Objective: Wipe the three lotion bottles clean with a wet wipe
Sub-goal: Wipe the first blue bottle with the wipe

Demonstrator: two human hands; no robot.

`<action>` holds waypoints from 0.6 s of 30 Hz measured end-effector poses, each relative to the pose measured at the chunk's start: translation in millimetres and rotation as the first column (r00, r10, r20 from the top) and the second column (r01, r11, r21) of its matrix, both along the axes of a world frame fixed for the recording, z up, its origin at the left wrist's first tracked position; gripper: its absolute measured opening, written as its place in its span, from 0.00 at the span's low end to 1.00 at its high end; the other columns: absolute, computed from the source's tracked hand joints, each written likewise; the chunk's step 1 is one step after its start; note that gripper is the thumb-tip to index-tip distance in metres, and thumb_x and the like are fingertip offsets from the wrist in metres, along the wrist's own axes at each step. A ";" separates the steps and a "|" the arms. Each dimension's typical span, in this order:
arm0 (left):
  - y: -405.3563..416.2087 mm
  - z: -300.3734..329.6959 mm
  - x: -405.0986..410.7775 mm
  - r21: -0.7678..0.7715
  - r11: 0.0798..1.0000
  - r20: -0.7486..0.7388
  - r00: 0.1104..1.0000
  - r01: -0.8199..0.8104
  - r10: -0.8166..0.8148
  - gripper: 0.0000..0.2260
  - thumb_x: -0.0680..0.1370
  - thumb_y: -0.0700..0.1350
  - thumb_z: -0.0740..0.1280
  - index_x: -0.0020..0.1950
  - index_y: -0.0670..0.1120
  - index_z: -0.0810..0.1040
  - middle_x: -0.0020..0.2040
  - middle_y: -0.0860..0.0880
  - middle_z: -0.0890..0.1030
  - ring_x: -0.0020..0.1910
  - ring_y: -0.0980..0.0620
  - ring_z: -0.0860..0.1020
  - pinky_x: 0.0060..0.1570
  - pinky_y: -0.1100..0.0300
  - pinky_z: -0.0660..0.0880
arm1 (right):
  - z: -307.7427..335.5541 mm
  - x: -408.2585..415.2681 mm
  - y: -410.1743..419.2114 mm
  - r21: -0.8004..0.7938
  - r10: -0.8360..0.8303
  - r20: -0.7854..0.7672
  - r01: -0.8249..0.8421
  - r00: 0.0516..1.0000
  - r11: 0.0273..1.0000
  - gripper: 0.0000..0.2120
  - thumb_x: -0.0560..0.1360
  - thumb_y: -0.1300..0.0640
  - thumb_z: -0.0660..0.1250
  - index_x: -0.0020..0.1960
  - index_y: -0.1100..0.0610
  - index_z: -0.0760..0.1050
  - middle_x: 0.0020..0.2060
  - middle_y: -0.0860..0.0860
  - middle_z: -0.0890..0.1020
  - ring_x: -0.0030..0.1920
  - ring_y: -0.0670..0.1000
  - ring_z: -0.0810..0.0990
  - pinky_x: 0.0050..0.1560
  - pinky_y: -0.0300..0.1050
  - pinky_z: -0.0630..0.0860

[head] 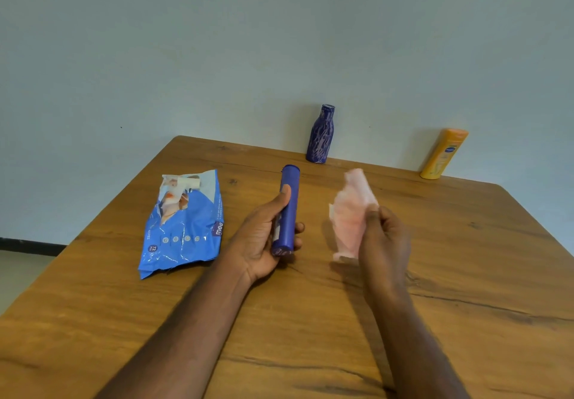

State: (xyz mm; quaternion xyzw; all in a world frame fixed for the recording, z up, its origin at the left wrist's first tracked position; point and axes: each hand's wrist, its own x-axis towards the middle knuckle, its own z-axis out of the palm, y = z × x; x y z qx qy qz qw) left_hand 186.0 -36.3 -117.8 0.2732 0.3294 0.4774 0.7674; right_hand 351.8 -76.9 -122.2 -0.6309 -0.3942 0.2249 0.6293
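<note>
My left hand (264,240) grips a slim dark blue lotion bottle (288,206) above the table's middle, its cap end pointing away from me. To its right, my right hand (385,237) pinches a crumpled pinkish wet wipe (352,212), held apart from that bottle. A second blue bottle (320,134) with pale streaks stands upright at the table's far edge. An orange-yellow lotion bottle (444,154) stands at the far right edge, against the wall.
A blue pack of wet wipes (183,224) lies flat on the wooden table (310,321) to the left of my left hand. A pale wall rises right behind the table's far edge.
</note>
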 end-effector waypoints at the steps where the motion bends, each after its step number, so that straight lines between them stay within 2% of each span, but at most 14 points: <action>1: -0.1 -0.2 0.2 -0.002 1.000 -0.029 1.000 0.001 -0.001 0.29 0.70 0.56 0.74 0.66 0.42 0.74 0.39 0.46 0.79 0.37 0.49 0.80 0.29 0.56 0.78 | 1.2 3.1 0.4 -0.012 -0.049 -0.020 0.049 0.999 0.999 0.15 0.84 0.49 0.60 0.43 0.53 0.78 0.40 0.52 0.82 0.40 0.55 0.80 0.41 0.59 0.81; 3: -0.8 1.0 0.9 -0.023 0.999 -0.048 0.998 0.025 -0.026 0.27 0.72 0.57 0.73 0.63 0.41 0.75 0.43 0.43 0.82 0.38 0.45 0.83 0.31 0.53 0.81 | 3.7 3.6 -0.3 -0.022 -0.007 -0.112 0.004 0.994 1.000 0.11 0.84 0.50 0.61 0.44 0.45 0.77 0.44 0.47 0.83 0.45 0.51 0.83 0.42 0.57 0.84; 5: -3.7 3.2 1.5 -0.071 0.993 -0.003 0.995 0.097 -0.097 0.26 0.77 0.60 0.67 0.64 0.40 0.76 0.51 0.38 0.82 0.41 0.39 0.85 0.36 0.47 0.84 | 2.8 0.3 1.0 0.012 0.058 -0.084 -0.057 0.995 0.998 0.09 0.83 0.54 0.63 0.49 0.43 0.79 0.46 0.45 0.84 0.47 0.49 0.84 0.46 0.54 0.83; 8: -3.8 1.6 0.8 -0.117 0.977 0.065 0.983 0.178 -0.172 0.23 0.84 0.57 0.57 0.65 0.40 0.76 0.57 0.34 0.82 0.42 0.36 0.85 0.36 0.45 0.84 | 1.7 -7.9 3.7 0.075 0.117 0.097 -0.125 0.988 0.989 0.13 0.83 0.60 0.61 0.54 0.44 0.79 0.41 0.47 0.84 0.40 0.47 0.81 0.43 0.47 0.78; 10: -3.7 0.7 2.8 -0.111 0.974 0.070 0.979 0.196 -0.189 0.19 0.84 0.51 0.56 0.63 0.40 0.77 0.57 0.34 0.82 0.41 0.37 0.85 0.38 0.44 0.84 | 1.6 -13.4 3.6 0.063 0.213 0.124 -0.222 0.969 0.973 0.14 0.84 0.63 0.60 0.59 0.47 0.78 0.39 0.47 0.83 0.36 0.44 0.80 0.37 0.38 0.77; 11: -4.1 0.5 4.1 -0.101 0.974 0.061 0.978 0.204 -0.198 0.17 0.84 0.49 0.57 0.62 0.40 0.78 0.55 0.35 0.83 0.41 0.38 0.85 0.39 0.44 0.83 | 1.6 -16.2 2.2 0.044 0.277 0.110 -0.284 0.954 0.958 0.14 0.84 0.62 0.59 0.62 0.49 0.78 0.39 0.47 0.83 0.35 0.43 0.80 0.35 0.36 0.77; 14: -4.8 -1.0 5.7 -0.076 0.982 0.021 0.985 0.175 -0.174 0.15 0.84 0.43 0.58 0.65 0.40 0.79 0.49 0.38 0.84 0.40 0.42 0.84 0.36 0.49 0.82 | -4.0 -19.6 1.9 -0.042 0.404 0.116 -0.402 0.907 0.915 0.19 0.85 0.60 0.58 0.75 0.52 0.71 0.47 0.49 0.85 0.42 0.53 0.85 0.39 0.49 0.83; 15: -4.2 -2.1 5.7 -0.077 0.985 0.012 0.988 0.154 -0.153 0.15 0.84 0.42 0.58 0.66 0.40 0.78 0.49 0.39 0.84 0.41 0.43 0.84 0.36 0.49 0.82 | -4.9 -19.3 1.8 -0.056 0.429 0.123 -0.425 0.895 0.903 0.20 0.85 0.59 0.57 0.76 0.52 0.69 0.48 0.50 0.85 0.44 0.55 0.85 0.40 0.49 0.84; 18: -1.1 -6.5 4.1 -0.083 0.994 0.020 0.997 0.070 -0.069 0.15 0.83 0.42 0.59 0.68 0.41 0.77 0.54 0.39 0.84 0.46 0.43 0.84 0.42 0.47 0.82 | -1.9 -18.2 -1.5 -0.062 0.461 0.160 -0.457 0.873 0.887 0.19 0.85 0.60 0.57 0.75 0.56 0.70 0.49 0.51 0.85 0.46 0.53 0.84 0.43 0.42 0.82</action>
